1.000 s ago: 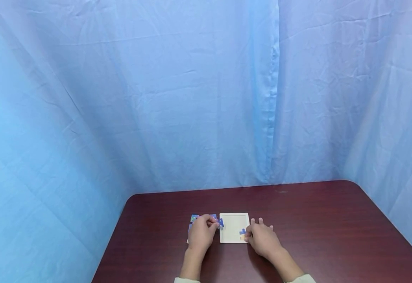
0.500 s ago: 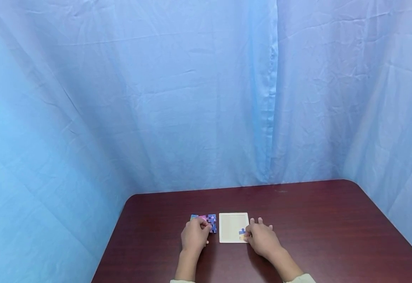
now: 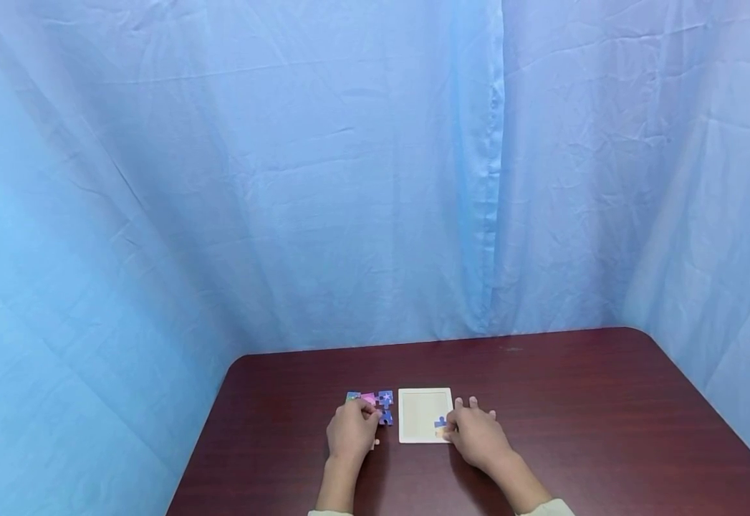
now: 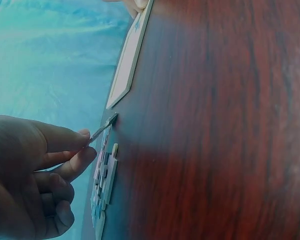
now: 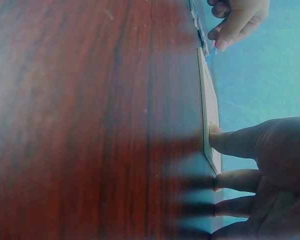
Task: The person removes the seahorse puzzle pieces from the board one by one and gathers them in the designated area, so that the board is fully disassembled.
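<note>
My left hand (image 3: 352, 432) pinches a thin puzzle piece (image 4: 104, 129) between thumb and forefinger, seen edge-on in the left wrist view; its other fingers are curled. It hovers over the loose puzzle pieces (image 3: 385, 396), which show blue and pink prints and are partly hidden by the hand. My right hand (image 3: 480, 436) rests at the right side of a square cream puzzle frame (image 3: 425, 439). Its thumb presses on the frame, the other fingers spread straight beyond the edge. A blue and yellow corner piece (image 3: 440, 424) lies in the frame's near right corner, partly covered.
Both hands work on a dark red wooden table (image 3: 574, 401) with rounded far corners. Light blue curtains (image 3: 349, 179) hang behind it and along both sides.
My left hand has moved left and nearer, from beside the frame to over the loose pieces, bringing the blue piece away from the frame. My right hand stays in place.
</note>
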The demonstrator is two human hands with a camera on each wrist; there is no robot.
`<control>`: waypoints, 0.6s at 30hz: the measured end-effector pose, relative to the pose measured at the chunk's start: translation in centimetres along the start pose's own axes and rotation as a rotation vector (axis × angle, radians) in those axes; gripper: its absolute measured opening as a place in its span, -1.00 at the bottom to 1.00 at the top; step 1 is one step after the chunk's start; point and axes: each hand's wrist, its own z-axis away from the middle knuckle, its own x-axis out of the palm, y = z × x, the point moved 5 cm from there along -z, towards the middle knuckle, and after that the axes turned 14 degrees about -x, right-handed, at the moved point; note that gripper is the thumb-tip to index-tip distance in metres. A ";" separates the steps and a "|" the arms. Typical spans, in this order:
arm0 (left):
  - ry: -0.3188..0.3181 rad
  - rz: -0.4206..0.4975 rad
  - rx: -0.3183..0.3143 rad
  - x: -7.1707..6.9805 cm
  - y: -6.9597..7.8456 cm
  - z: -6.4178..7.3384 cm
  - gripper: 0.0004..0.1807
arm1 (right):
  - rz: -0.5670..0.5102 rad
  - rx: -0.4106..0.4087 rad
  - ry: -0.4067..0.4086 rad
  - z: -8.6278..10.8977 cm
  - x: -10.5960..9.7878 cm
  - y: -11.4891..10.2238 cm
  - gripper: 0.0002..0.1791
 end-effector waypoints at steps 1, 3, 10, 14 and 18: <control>0.000 0.002 0.005 0.0 0.0 0.0 -0.85 | 0.003 -0.001 -0.001 0.0 0.0 0.0 -0.61; -0.001 0.003 0.012 0.0 0.0 -0.1 -0.84 | 0.002 0.001 -0.003 0.0 -0.1 0.0 -0.61; -0.007 -0.008 0.003 0.3 -0.1 -0.3 -0.82 | -0.015 0.001 0.000 0.2 0.2 0.0 -0.59; -0.008 -0.003 -0.001 0.3 -0.2 -0.3 -0.84 | -0.012 0.000 0.003 0.2 0.2 0.1 -0.60; -0.016 0.002 -0.010 0.4 -0.2 -0.1 -0.89 | -0.008 -0.001 0.003 0.1 0.2 0.1 -0.60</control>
